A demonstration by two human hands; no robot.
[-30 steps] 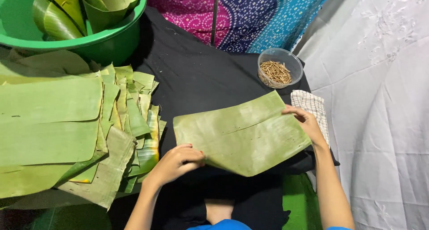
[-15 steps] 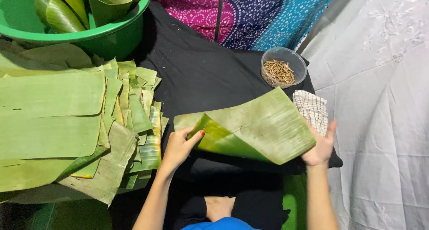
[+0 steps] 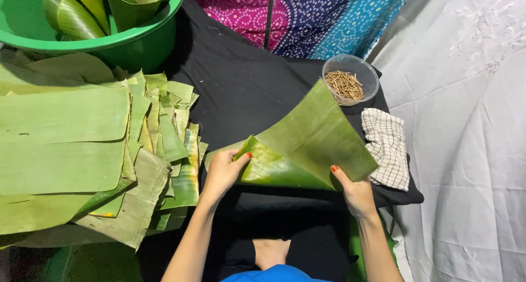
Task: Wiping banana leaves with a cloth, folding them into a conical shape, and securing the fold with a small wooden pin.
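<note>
The banana leaf is bent up between both hands over the middle of the black cloth. The left hand pinches its left edge. The right hand pinches its lower right edge. A stack of leaves lies at the cloth's left edge.

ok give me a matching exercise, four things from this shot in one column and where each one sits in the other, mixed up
Things:
1. banana leaf
2. green basin
3. clear bowl of sticks
4. checked cloth

Places:
a. top left, rolled leaves inside
b. held by the left hand and right hand
c. on black cloth, right of the held leaf
d. on black cloth, beyond the held leaf's tip

Pairs: 1-b, 2-a, 3-d, 4-c
</note>
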